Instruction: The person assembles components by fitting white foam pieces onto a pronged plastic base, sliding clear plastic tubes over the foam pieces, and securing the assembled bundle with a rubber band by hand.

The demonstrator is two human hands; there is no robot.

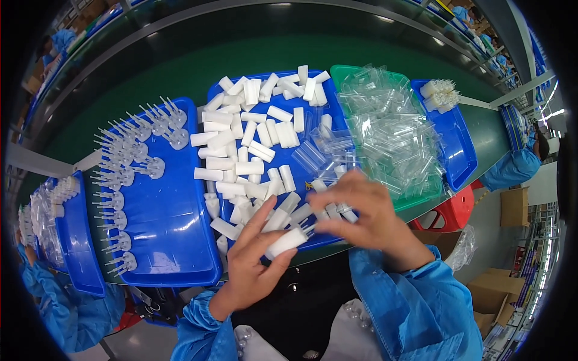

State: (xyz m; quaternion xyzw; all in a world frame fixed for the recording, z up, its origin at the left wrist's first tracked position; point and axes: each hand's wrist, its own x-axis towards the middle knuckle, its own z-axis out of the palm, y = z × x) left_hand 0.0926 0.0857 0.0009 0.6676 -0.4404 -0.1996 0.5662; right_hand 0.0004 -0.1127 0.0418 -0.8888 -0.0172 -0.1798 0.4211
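Observation:
Low over the front edge of the middle tray, my left hand (253, 259) is closed on a small white block (286, 243), pinched between thumb and fingers. Thin clear prongs (309, 230) stick out at the block's right end. Close by on that side is my right hand (364, 213), its thumb beside the prongs. Motion smears its fingers, so I cannot tell whether they grip anything. Beyond both hands, many loose white blocks (262, 150) lie heaped in the blue tray (281, 160), with clear plastic sleeves (316, 153) along its right side.
Left stands a blue tray (168, 210) with rows of clear pronged pieces (123, 174). A green tray (343, 75) on the right holds piled clear sleeves (391, 132). Beyond it, another blue tray (454, 141) bears white bristly pieces (439, 96). A red stool (442, 210) stands below.

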